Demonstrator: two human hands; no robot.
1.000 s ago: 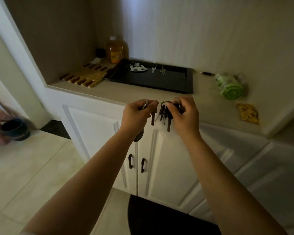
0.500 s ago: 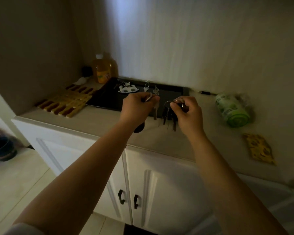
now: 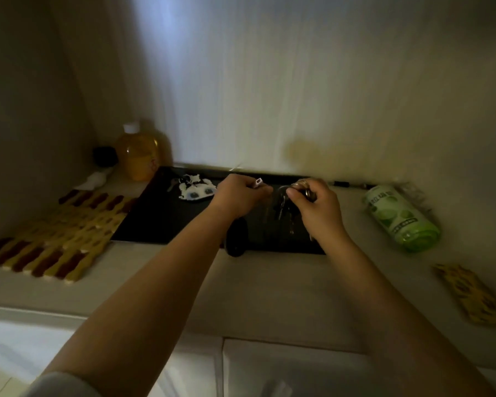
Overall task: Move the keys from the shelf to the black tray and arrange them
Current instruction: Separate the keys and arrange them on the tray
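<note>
The black tray [image 3: 166, 222] lies on the beige counter against the back wall. Both hands hover over its right half. My right hand [image 3: 317, 206] pinches a ring with a bunch of dark keys [image 3: 284, 207] that hang down toward the tray. My left hand [image 3: 238, 196] is closed on a key with a small silver tag, and a dark oval fob [image 3: 236, 237] dangles below the wrist. A black-and-white plush keychain [image 3: 195, 189] with a key rests in the tray's far left part.
An orange bottle [image 3: 136, 151] and a small dark jar [image 3: 105, 156] stand at the back left. A yellow-brown woven mat [image 3: 58, 239] lies left of the tray. A green can [image 3: 400, 217] lies on its side to the right, with a yellow packet [image 3: 473, 296] nearer the front edge.
Both hands have carried the keys forward from in front of the cabinet to over the tray's right half. The view has moved closer to the counter.
</note>
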